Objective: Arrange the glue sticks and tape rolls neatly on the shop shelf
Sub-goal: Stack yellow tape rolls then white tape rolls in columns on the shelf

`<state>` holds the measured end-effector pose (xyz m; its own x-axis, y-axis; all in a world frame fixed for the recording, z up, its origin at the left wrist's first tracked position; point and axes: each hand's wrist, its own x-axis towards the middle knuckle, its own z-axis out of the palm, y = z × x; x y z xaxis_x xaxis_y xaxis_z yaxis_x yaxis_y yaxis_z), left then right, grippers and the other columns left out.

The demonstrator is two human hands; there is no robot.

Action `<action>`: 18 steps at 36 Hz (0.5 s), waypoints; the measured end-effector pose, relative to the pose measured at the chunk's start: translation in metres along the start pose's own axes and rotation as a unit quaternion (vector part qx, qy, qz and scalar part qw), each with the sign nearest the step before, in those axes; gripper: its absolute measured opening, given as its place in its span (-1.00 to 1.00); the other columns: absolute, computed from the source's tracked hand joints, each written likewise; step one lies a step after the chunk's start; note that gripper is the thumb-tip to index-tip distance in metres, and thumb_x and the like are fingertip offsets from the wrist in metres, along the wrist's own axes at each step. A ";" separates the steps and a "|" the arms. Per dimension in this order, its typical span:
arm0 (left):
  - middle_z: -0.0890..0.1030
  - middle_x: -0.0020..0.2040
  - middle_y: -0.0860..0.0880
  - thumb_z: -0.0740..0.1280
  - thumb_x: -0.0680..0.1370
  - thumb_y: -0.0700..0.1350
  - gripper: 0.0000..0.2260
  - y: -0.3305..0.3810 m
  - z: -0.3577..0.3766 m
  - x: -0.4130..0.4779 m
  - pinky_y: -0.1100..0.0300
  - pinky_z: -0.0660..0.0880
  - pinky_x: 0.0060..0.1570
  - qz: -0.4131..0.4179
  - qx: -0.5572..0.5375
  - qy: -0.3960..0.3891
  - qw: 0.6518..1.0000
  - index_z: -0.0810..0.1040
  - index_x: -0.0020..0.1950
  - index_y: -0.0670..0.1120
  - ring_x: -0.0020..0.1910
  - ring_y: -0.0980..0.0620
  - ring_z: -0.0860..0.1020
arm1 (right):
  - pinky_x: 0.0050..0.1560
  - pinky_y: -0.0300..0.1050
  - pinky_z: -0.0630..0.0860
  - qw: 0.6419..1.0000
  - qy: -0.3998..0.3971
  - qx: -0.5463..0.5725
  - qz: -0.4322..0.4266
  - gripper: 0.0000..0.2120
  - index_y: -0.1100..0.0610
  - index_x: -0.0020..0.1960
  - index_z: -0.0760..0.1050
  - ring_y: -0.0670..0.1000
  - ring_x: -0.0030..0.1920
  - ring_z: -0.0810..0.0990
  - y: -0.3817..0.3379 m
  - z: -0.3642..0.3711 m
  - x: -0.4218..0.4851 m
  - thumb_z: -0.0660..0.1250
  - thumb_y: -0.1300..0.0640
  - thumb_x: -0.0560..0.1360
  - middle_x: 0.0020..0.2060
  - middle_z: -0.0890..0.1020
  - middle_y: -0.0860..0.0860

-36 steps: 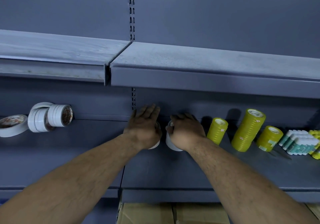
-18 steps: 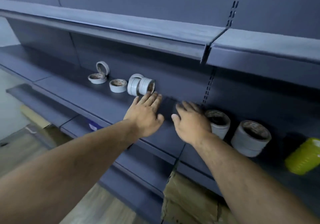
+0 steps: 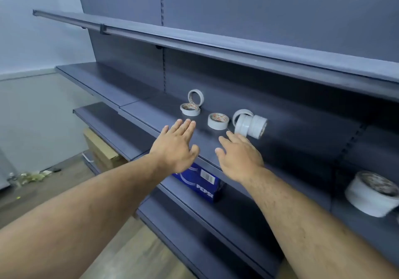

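- My left hand [image 3: 176, 147] is stretched out palm down over the front edge of the middle shelf [image 3: 151, 114], with the fingers straight and slightly spread. It has hold of nothing.
- My right hand [image 3: 239, 157] is beside it, also palm down, flat and empty. Its fingertips [image 3: 229, 135] are just beside the nearest tape rolls, and I cannot tell whether they touch.
- Under my hands, on the shelf below, stands a blue Pepsi box [image 3: 200, 183], partly hidden by my left wrist.
- Far to my right on the middle shelf lies a large white tape roll [image 3: 371, 194], flat and well apart from the others, with a printed label inside its core.
- Just past my right fingertips is a short row of white rolls [image 3: 250, 125] lying on their sides and pressed together, with one more ring on edge right behind them.
- Left of that row a single white roll [image 3: 218, 121] lies flat, its red-and-white label facing up.
- Further back, another flat roll [image 3: 190, 109] has a thin roll [image 3: 195, 97] standing on edge right behind it, near the back panel.
- Nothing lies between my hands and these rolls.
- Cardboard boxes [image 3: 101, 149] stand on the floor at the shelf's foot, to my left.
- Above everything runs the grey upper shelf [image 3: 216, 45].
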<state>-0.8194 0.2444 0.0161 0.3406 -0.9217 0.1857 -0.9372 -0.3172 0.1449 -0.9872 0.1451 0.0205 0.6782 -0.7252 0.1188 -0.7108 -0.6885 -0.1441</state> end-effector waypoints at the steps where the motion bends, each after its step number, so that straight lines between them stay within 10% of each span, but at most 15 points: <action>1: -0.09 0.64 0.05 0.00 0.63 0.10 -0.39 -0.014 -0.001 0.001 0.00 -0.14 0.57 -0.001 0.000 -0.004 1.000 -0.11 0.64 -0.02 0.61 0.04 -0.15 | 0.56 -0.02 0.03 1.000 -0.002 0.001 -0.001 -0.52 -0.01 0.57 0.23 0.03 0.59 0.04 -0.013 0.003 0.006 0.02 -0.11 0.69 0.61 0.13 -0.03; 18: -0.11 0.64 0.06 -0.01 0.63 0.10 -0.39 -0.136 0.017 0.094 0.00 -0.14 0.57 -0.011 -0.015 -0.036 0.999 -0.12 0.64 0.00 0.60 0.05 -0.16 | 0.52 -0.03 0.11 0.999 -0.054 -0.008 0.004 -0.53 0.01 0.57 0.24 0.02 0.58 0.08 -0.076 0.045 0.149 0.04 -0.08 0.70 0.60 0.16 -0.04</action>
<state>-0.6615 0.1972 -0.0027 0.3538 -0.9286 0.1123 -0.9267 -0.3317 0.1767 -0.8235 0.0899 0.0049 0.6875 -0.7261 0.0117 -0.7191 -0.6829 -0.1288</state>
